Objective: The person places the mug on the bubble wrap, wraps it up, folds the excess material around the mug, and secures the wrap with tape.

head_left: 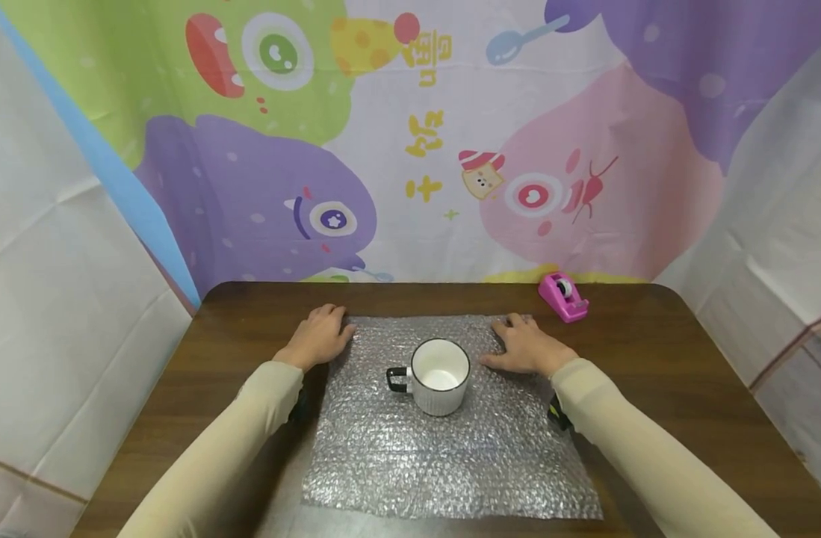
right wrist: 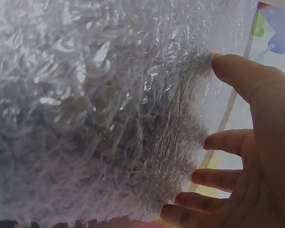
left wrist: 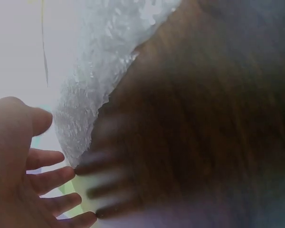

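Note:
A sheet of clear bubble wrap (head_left: 410, 463) lies flat on the table. On its upper middle stands a white ribbed mug (head_left: 440, 392) with a dark rim, its black handle (head_left: 397, 379) pointing left. My left hand (head_left: 320, 336) is at the sheet's far left corner, fingers spread and fingertips on the table beside the edge. Over the far right part of the sheet, my right hand (head_left: 526, 346) touches the wrap with fingers apart. In the right wrist view, its thumb (right wrist: 242, 71) and fingertips meet the wrap's surface. Neither hand grips anything.
A pink tape dispenser (head_left: 563, 297) stands near the table's back edge, beyond my right hand. The brown wooden table (head_left: 679, 388) extends past the wrap on both sides. Behind it hangs a curtain (head_left: 410, 239) printed with cartoon monsters.

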Demonstrator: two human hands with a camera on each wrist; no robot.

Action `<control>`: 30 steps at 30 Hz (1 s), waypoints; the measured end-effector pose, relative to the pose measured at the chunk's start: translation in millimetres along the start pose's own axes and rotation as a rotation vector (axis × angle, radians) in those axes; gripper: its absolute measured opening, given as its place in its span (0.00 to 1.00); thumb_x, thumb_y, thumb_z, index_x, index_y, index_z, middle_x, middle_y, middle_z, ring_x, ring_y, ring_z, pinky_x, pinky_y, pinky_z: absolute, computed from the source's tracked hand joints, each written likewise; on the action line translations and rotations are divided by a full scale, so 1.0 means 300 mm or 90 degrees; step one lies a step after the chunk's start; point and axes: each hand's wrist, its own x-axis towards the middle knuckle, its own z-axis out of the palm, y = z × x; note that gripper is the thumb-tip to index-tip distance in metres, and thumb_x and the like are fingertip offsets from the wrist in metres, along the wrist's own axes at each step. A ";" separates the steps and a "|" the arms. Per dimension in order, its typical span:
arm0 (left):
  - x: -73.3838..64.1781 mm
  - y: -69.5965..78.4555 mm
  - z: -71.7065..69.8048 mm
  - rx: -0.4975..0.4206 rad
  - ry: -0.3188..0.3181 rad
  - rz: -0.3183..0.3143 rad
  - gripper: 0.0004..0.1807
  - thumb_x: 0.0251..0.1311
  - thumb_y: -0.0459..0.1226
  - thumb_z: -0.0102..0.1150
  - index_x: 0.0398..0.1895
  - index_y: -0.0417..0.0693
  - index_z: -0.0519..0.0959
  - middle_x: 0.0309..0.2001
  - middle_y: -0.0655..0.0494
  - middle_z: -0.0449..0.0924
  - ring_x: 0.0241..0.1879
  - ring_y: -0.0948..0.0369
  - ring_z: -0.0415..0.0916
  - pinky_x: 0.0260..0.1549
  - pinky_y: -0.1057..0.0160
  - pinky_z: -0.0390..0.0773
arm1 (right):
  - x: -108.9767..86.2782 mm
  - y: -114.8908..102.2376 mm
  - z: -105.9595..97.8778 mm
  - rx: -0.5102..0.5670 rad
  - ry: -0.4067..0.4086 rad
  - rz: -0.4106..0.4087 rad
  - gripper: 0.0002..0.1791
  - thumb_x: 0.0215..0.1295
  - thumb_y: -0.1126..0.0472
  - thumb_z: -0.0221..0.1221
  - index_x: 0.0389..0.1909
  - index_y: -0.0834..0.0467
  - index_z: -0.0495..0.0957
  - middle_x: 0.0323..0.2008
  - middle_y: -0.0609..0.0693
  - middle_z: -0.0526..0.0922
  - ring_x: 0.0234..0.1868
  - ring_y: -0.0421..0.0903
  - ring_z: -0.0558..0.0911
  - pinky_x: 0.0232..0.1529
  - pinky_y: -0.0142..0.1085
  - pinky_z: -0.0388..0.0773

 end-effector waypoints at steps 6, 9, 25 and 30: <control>0.002 -0.002 0.007 0.019 0.001 -0.001 0.28 0.79 0.45 0.48 0.69 0.31 0.70 0.70 0.31 0.67 0.70 0.35 0.66 0.63 0.34 0.72 | -0.002 -0.002 0.002 0.001 0.002 0.002 0.50 0.67 0.32 0.59 0.77 0.64 0.61 0.74 0.74 0.59 0.72 0.81 0.58 0.66 0.71 0.66; 0.002 0.002 0.004 0.022 0.008 -0.002 0.27 0.77 0.45 0.50 0.67 0.31 0.73 0.69 0.31 0.68 0.67 0.35 0.69 0.61 0.35 0.74 | -0.003 -0.003 0.001 0.005 0.003 0.004 0.50 0.68 0.32 0.58 0.77 0.63 0.61 0.74 0.73 0.59 0.73 0.81 0.57 0.67 0.71 0.66; -0.008 0.009 -0.018 -0.109 0.062 -0.037 0.17 0.65 0.40 0.69 0.49 0.38 0.79 0.47 0.41 0.82 0.45 0.48 0.81 0.44 0.46 0.82 | -0.002 -0.001 0.005 0.003 -0.001 0.015 0.51 0.68 0.31 0.57 0.78 0.63 0.60 0.75 0.73 0.57 0.74 0.81 0.55 0.67 0.72 0.64; -0.008 0.000 -0.013 -0.171 0.108 -0.040 0.15 0.60 0.37 0.73 0.41 0.40 0.76 0.39 0.44 0.83 0.38 0.52 0.78 0.41 0.51 0.80 | -0.001 0.000 0.005 0.009 -0.002 0.019 0.50 0.68 0.31 0.57 0.78 0.63 0.59 0.76 0.73 0.56 0.74 0.81 0.55 0.67 0.72 0.64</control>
